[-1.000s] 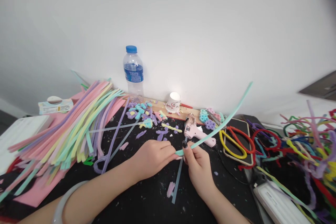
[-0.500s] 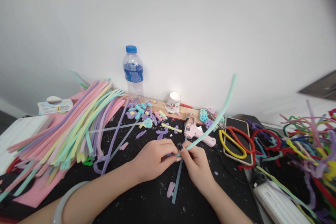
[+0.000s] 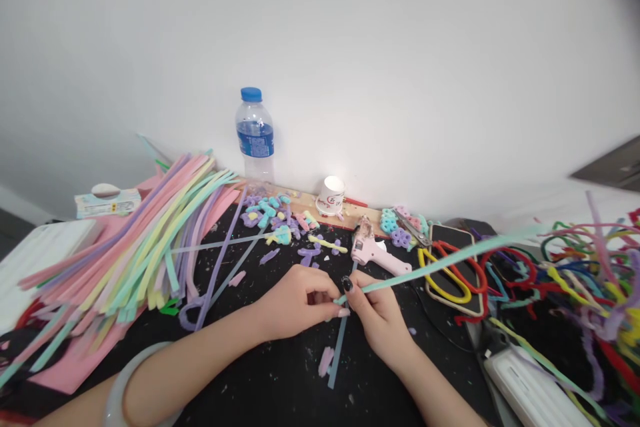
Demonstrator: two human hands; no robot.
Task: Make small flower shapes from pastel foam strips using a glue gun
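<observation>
A long mint-green pipe cleaner (image 3: 440,259) runs from my fingers out to the right. My left hand (image 3: 300,303) pinches its near end between thumb and fingers. Close beside it, my right hand (image 3: 375,310) grips the same pipe cleaner just along from the end, thumb on top. The tip between the hands is partly hidden by fingers. Just beyond my hands lies a pink glue gun (image 3: 377,255), with a translucent glue stick (image 3: 338,352) running under my hands. A small pink-purple piece of pipe cleaner (image 3: 325,361) rests on the black mat.
Pastel pipe cleaners (image 3: 135,233) are heaped at left. Short cut pieces (image 3: 280,213) lie before a bottle (image 3: 255,137) and paper cup (image 3: 331,195). Right are scissors (image 3: 445,277) over a phone (image 3: 467,240), small flower shapes (image 3: 400,237), a power strip (image 3: 535,383) and tangled colourful pipe cleaners (image 3: 595,280).
The free length of the mint-green pipe cleaner has swung down to the right, from pointing steeply up to nearly level. Both hands stay in about the same place.
</observation>
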